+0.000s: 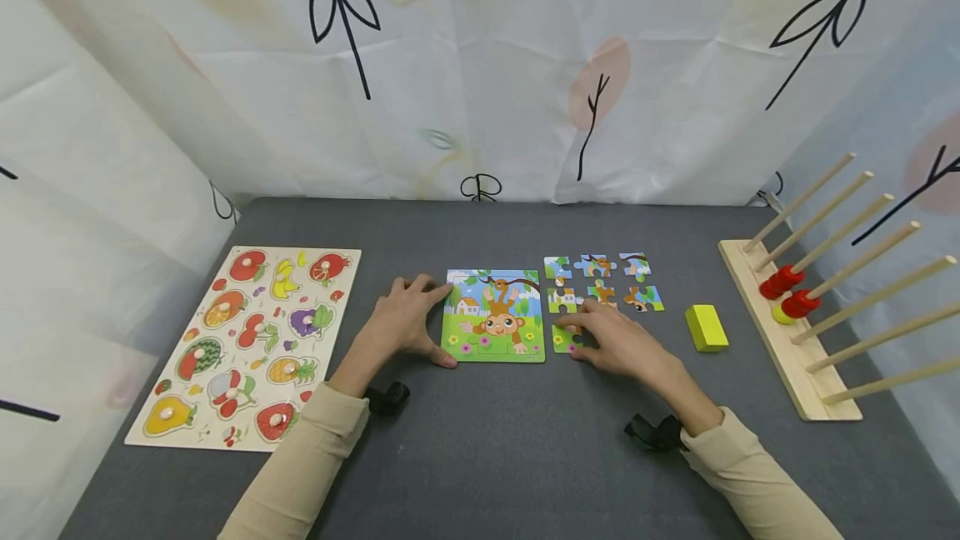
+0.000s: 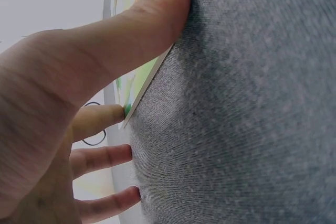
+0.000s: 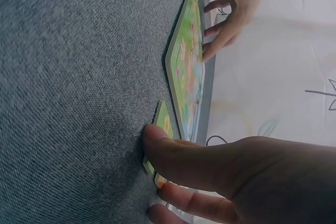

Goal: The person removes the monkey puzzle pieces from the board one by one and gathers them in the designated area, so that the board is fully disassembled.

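Note:
A square monkey puzzle board (image 1: pixel 492 348) lies flat in the middle of the table. My left hand (image 1: pixel 402 319) is at its left side, fingers spread, with the thumb and index finger touching the board's edge. In the left wrist view the thumb (image 2: pixel 142 27) rests by the board's corner. Right of the board, several loose jigsaw pieces (image 1: pixel 558 267) lie in rows. My right hand (image 1: pixel 611 338) pinches a green jigsaw piece (image 1: pixel 562 340) at the near left of these rows, thumb on its near edge. The hand partly covers that piece and its neighbours.
A fruit knob puzzle board (image 1: pixel 258 294) lies at the left. A yellow block (image 1: pixel 706 328) sits right of the jigsaw pieces. At the far right stands a wooden peg rack (image 1: pixel 813 386) with red rings (image 1: pixel 782 281). Patterned curtains border the grey table (image 1: pixel 480 465).

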Tool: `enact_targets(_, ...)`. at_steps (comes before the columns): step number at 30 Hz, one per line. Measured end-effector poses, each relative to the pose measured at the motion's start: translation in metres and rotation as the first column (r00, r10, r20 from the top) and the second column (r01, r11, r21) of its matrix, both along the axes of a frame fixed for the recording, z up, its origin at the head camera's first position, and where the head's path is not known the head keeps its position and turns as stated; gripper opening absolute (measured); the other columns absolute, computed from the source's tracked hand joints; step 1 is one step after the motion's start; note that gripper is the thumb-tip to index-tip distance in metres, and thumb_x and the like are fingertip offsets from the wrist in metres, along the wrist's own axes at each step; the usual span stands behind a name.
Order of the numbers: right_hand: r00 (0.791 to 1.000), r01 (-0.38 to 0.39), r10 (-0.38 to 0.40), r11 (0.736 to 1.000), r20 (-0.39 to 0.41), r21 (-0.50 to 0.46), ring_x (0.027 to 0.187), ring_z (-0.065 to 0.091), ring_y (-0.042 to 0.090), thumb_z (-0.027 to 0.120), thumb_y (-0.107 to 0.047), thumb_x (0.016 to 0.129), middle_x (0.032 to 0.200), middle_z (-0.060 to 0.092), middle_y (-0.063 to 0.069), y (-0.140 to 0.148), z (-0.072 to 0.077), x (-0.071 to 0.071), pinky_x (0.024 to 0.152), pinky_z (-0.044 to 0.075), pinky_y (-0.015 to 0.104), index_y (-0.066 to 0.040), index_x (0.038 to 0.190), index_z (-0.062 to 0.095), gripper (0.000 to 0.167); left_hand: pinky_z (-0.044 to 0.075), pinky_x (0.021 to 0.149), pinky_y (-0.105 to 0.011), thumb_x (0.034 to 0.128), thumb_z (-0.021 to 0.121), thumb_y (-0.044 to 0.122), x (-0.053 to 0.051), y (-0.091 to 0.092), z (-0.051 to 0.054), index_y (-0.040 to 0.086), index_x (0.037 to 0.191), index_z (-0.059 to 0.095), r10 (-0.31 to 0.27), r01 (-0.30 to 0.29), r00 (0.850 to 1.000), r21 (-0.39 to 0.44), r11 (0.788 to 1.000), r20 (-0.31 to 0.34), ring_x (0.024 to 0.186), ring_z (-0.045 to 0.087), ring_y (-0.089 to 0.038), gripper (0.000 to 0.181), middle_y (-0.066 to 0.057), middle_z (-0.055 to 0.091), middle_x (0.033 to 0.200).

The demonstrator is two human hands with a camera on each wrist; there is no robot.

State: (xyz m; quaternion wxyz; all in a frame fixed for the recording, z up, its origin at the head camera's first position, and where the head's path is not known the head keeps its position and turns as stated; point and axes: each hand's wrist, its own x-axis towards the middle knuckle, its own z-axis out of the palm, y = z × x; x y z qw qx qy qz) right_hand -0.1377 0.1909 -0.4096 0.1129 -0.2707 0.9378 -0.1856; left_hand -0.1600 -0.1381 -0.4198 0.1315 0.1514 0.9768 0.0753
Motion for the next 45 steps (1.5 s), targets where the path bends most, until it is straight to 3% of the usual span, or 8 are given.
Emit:
enact_targets(25, 1.0, 0.03, -0.03, 0.999, -0.006, -0.027, 0.079, 0.044, 0.014, 0.081, -0.017, 0.088, 0.101, 0.059, 0.006, -0.003, 0.0, 0.003, 0.064, 0.036, 0.026, -0.013, 0.129, 0.07, 0.043, 0.048, 0.1, -0.068, 0.058, 0.092, 0.067, 0.001, -0.001, 0.001, 0.022, 0.157, 0.043, 0.0, 0.001, 1.0, 0.02, 1.0, -0.006, 0.136, 0.043, -0.047, 0.12, -0.015, 0.044, 0.156)
enact_targets(45, 0.999, -0.029, 0.026, 0.997, -0.043, -0.074, 0.082, 0.045, 0.012, 0.082, -0.018, 0.087, 0.106, 0.06, 0.006, -0.045, 0.007, 0.007, 0.067, 0.038, 0.025, -0.014, 0.126, 0.072, 0.041, 0.046, 0.102, -0.069, 0.0575, 0.092, 0.068, 0.001, -0.002, 0.001, 0.022, 0.157, 0.044, 0.005, -0.005, 1.0, 0.026, 1.0, -0.004, 0.136, 0.043, -0.047, 0.119, -0.015, 0.044, 0.155)
